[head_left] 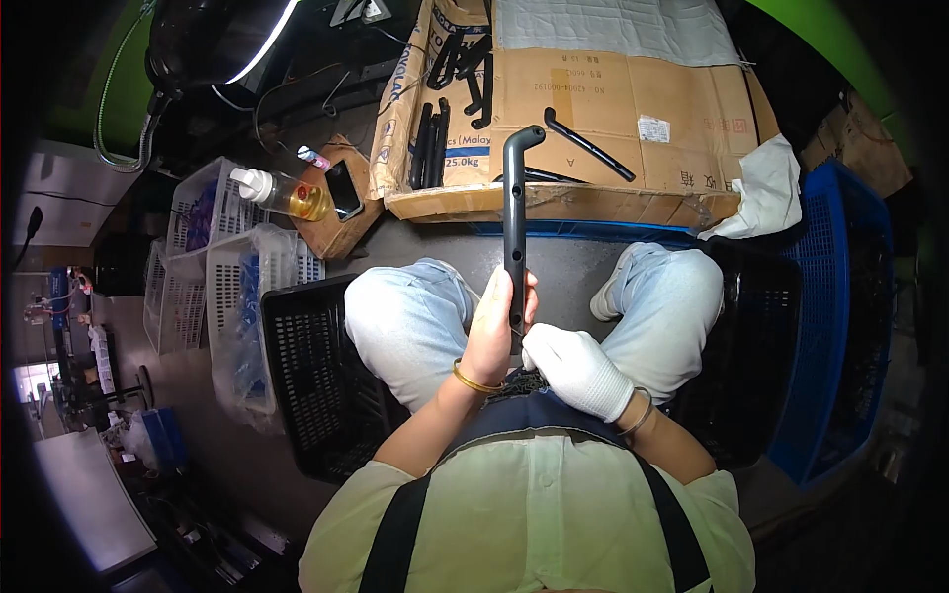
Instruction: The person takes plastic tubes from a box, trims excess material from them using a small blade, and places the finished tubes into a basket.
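Observation:
A black bent handle-like part (514,212) with several holes stands upright in front of me, its hooked end at the top. My left hand (492,331), bare and with a gold bracelet at the wrist, is wrapped round its lower end. My right hand (578,371) wears a white glove and is closed beside the part's bottom end; what its fingertips pinch is too small to make out. Beyond, another black bent part (590,145) lies on the cardboard (613,99), and several more black parts (430,148) rest at its left.
Black crates (321,371) flank my knees, with a blue crate (816,326) farther right. White baskets (232,326) stand at the left. A bottle of yellow liquid (297,198) and a phone (344,189) are by the cardboard's left edge. A lamp (208,44) hangs upper left.

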`<state>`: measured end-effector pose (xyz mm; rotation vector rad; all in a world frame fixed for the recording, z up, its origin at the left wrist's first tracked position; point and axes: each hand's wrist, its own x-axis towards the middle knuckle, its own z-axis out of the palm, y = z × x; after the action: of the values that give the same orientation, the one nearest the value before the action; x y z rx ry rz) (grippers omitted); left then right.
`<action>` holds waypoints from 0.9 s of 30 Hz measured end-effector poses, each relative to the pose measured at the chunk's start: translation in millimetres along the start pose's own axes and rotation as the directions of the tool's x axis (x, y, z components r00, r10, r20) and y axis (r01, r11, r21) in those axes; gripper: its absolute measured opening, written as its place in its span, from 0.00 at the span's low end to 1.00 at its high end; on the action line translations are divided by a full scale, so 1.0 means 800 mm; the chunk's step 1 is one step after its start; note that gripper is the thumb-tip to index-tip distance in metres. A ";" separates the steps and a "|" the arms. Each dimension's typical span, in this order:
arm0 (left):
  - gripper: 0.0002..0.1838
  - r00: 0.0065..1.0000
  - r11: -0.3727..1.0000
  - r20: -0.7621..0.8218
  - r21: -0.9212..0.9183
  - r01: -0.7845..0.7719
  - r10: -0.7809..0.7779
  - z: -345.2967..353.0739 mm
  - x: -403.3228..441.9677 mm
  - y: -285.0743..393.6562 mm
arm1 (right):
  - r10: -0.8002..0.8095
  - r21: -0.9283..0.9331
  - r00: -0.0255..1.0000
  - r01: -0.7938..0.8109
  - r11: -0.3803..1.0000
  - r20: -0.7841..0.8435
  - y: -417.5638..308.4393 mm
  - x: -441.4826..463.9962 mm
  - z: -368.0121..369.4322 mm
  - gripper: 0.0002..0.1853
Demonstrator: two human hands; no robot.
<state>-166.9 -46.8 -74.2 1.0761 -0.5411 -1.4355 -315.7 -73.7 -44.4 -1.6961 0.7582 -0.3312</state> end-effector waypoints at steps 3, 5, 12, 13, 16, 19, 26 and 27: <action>0.21 1.000 1.000 0.000 0.002 -0.005 0.005 -0.001 0.001 -0.003 | 0.020 -0.028 1.000 -0.019 0.999 0.014 0.003 0.000 -0.001 0.11; 0.21 1.000 1.000 -0.003 0.001 -0.008 0.008 -0.001 0.001 -0.003 | 0.018 -0.030 1.000 -0.018 0.999 0.019 0.003 0.000 -0.001 0.11; 0.21 0.999 0.989 0.003 -0.143 0.047 -0.047 -0.005 0.000 -0.012 | -0.042 -0.037 0.999 0.040 0.998 -0.030 0.007 -0.002 0.010 0.10; 0.21 0.998 0.987 0.001 -0.152 0.058 -0.059 -0.005 0.001 -0.014 | -0.065 -0.051 0.997 0.063 0.997 -0.046 0.010 -0.004 0.013 0.10; 0.21 0.995 0.978 0.004 -0.186 0.096 -0.096 -0.006 0.000 -0.017 | -0.146 -0.155 0.989 0.139 0.978 -0.038 0.017 -0.005 0.015 0.08; 0.22 0.993 0.973 -0.001 -0.198 0.115 -0.117 -0.004 -0.002 -0.017 | -0.116 -0.163 0.993 0.110 0.980 -0.027 0.017 -0.006 0.017 0.07; 0.21 0.994 0.964 0.007 -0.244 0.109 -0.111 -0.006 -0.002 -0.020 | -0.069 -0.121 0.997 0.063 0.991 -0.044 0.014 -0.007 0.021 0.06; 0.21 0.994 0.963 0.006 -0.246 0.108 -0.110 -0.007 -0.002 -0.020 | -0.084 -0.129 0.995 0.076 0.989 -0.056 0.014 -0.007 0.022 0.06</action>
<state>-170.8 -40.9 -89.3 0.9231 -0.2912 -1.5493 -312.5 -57.7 -58.7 -1.8471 0.7711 -0.4000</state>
